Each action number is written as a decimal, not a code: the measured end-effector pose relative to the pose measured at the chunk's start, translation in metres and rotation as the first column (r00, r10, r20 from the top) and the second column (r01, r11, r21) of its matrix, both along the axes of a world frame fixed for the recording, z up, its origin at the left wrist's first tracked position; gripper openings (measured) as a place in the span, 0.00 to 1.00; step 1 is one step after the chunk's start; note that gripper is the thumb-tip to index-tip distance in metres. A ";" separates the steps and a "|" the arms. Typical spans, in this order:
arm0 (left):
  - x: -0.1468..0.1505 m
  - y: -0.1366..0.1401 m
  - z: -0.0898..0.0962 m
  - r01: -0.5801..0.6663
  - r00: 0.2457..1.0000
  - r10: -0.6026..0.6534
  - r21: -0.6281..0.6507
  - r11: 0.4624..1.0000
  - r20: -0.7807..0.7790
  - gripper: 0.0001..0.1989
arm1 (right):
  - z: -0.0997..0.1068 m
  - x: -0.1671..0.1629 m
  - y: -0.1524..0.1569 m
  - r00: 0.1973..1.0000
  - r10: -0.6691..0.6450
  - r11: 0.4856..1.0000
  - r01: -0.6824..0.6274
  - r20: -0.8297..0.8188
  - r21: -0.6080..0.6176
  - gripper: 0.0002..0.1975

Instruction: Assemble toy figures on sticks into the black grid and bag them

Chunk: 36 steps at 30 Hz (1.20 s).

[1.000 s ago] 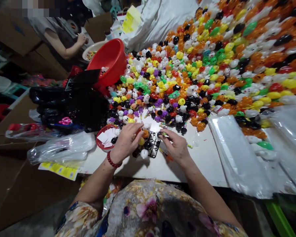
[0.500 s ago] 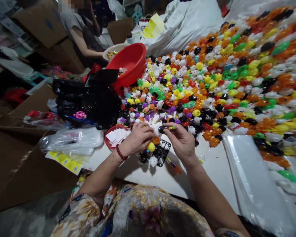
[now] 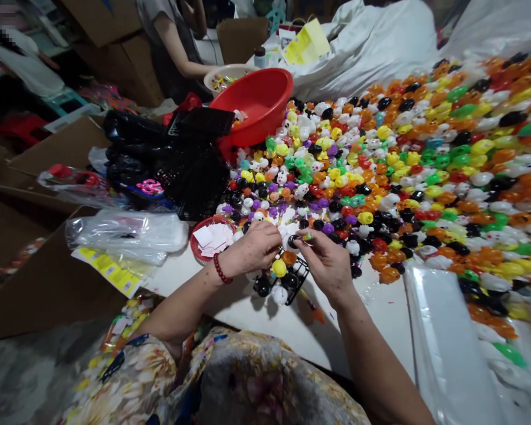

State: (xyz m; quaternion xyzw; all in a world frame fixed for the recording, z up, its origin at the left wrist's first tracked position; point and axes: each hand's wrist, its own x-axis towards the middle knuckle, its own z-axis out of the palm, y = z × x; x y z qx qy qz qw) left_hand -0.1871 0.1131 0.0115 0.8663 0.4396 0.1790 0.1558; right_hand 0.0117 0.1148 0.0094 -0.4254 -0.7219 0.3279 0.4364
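My right hand (image 3: 330, 262) pinches a small round black plastic toy (image 3: 293, 241) with a short yellow-green end beside the fingertips. My left hand (image 3: 257, 247), with a red bead bracelet (image 3: 221, 269) on its wrist, is closed with fingers curled. Whatever lies in those fingers is hidden. Beneath both hands is a black plastic grid rack (image 3: 301, 273) bearing several small toys, among them a yellow one (image 3: 279, 268), an orange one (image 3: 288, 257) and a white one (image 3: 279, 295). A thin colourful stick with an orange end (image 3: 317, 314) lies just in front of the rack.
A large heap of colourful plastic toys (image 3: 363, 171) covers the table's back and right. Clear bags (image 3: 438, 330) lie at right, more bags (image 3: 133, 233) at left. A red basket (image 3: 197, 245) holds white cards. Behind are black racks (image 3: 194, 177), a red basin (image 3: 265, 106) and another person's arm (image 3: 177, 47).
The view has shifted, moving the background right and down. My left fingers are more curled together than before. The right hand keeps its pinch on the black toy.
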 end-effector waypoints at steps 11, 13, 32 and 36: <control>0.001 0.000 0.000 -0.087 0.995 0.090 -0.069 0.994 0.031 0.03 | -0.002 -0.002 0.013 0.957 0.120 0.992 -0.126 0.264 0.007 0.07; 0.001 0.000 -0.001 -0.090 0.995 0.092 -0.075 0.993 0.032 0.04 | -0.007 -0.003 0.015 0.965 0.107 0.992 -0.121 0.240 0.044 0.08; 0.003 0.002 -0.003 -0.080 0.996 0.083 -0.077 0.994 0.031 0.08 | -0.016 0.000 0.009 0.938 0.146 0.970 -0.199 0.315 0.141 0.09; 0.002 0.000 0.003 -0.056 0.997 0.062 -0.101 0.993 0.053 0.16 | -0.013 -0.001 0.008 0.937 0.175 0.967 -0.221 0.304 0.124 0.07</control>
